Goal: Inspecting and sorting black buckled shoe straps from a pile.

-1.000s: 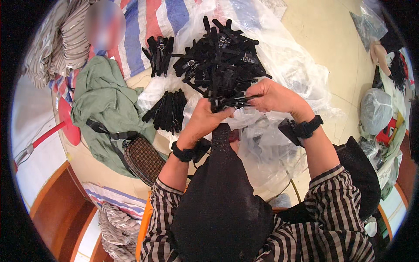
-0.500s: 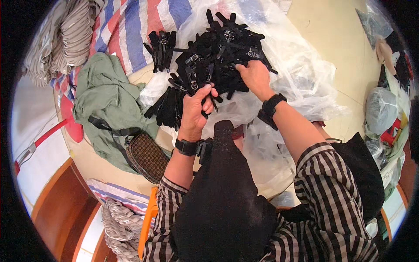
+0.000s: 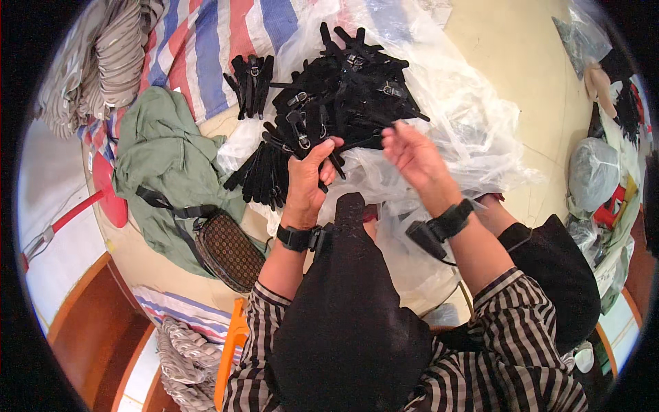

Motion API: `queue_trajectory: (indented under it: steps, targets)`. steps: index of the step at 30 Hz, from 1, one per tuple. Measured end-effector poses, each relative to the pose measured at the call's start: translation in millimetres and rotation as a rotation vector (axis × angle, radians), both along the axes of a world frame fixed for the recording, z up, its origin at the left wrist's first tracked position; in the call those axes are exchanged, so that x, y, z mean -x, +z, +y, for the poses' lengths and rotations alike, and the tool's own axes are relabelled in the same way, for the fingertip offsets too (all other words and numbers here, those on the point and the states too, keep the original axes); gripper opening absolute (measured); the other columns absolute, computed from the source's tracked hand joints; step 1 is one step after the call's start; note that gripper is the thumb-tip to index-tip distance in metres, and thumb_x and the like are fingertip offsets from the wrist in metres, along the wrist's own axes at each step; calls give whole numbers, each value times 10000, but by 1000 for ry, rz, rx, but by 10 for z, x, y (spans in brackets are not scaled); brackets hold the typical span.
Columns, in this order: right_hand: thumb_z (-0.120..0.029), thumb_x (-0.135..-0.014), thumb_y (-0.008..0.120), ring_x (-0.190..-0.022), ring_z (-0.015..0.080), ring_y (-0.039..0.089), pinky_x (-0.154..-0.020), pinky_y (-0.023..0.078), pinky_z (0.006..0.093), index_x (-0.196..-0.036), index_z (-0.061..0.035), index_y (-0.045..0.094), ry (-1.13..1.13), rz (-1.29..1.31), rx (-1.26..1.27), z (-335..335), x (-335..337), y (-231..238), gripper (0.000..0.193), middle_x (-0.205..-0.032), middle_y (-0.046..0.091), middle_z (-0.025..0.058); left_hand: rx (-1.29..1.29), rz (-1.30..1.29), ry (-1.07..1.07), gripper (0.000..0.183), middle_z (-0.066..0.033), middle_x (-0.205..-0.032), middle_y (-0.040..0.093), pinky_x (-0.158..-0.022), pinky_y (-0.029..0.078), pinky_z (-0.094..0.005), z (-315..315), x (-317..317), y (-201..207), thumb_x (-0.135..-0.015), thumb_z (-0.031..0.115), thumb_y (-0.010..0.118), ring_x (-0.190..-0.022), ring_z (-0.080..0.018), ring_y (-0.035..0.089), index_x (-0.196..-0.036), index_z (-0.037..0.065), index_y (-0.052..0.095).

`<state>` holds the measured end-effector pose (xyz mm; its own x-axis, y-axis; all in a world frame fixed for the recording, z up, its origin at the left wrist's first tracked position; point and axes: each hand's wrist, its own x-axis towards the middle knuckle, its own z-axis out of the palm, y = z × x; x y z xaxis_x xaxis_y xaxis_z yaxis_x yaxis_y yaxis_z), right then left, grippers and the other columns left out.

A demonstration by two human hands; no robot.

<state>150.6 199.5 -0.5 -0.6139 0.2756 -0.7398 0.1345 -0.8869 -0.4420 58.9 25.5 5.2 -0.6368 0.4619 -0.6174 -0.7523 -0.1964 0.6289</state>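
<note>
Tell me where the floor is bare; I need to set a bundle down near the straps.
Bare cream floor lies right of the clear plastic sheet, before the bagged goods at the far right. A narrower strip runs between the green garment and the wooden edge. It is crowded around the loose strap pile, where the left hand grips straps and the right hand hovers open.
</note>
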Motion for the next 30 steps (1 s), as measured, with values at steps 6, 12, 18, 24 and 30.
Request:
queue_trajectory:
  steps: [6,12,18,24,30]
  targets:
    - [-211,-876,556,-651,123,561,-591,478,255,-893,-70,564,75,27,42,-663,52,-1,143,-787,605,45,66,149,-83,154,1,-607,561,-383,288,-195,116,4,46,-803,114,613,-400,-37,373,-826,-37,627]
    - [-189,-872,541,-554,88,526,-501,440,232,-843,-43,602,375,-47,-241,-699,76,92,161,-666,579,18,77,88,-29,126,-27,-648,574,-383,303,-191,-3,26,-17,-786,105,636,-427,-44,409,-763,-17,612]
    - [-168,-823,529,-548,120,546,-510,437,262,-825,5,593,439,-18,-916,-242,291,-130,184,-637,587,64,-8,-23,20,120,-50,-710,581,-408,329,-190,-133,9,-79,-799,90,616,-474,-49,434,-833,-22,592]
    - [-186,-750,623,-795,304,584,-691,464,389,-864,-24,599,519,-293,-1575,57,652,-316,200,-827,600,138,-68,-52,-7,150,-54,-756,587,-435,340,-182,-108,37,-44,-810,94,608,-500,-49,442,-908,-15,580]
    - [-205,-746,631,-820,320,580,-692,462,422,-874,-82,629,738,-375,-1694,170,564,-363,178,-843,593,124,-17,99,-33,149,-54,-726,608,-480,361,-203,-8,81,64,-816,128,604,-550,-68,466,-898,4,602]
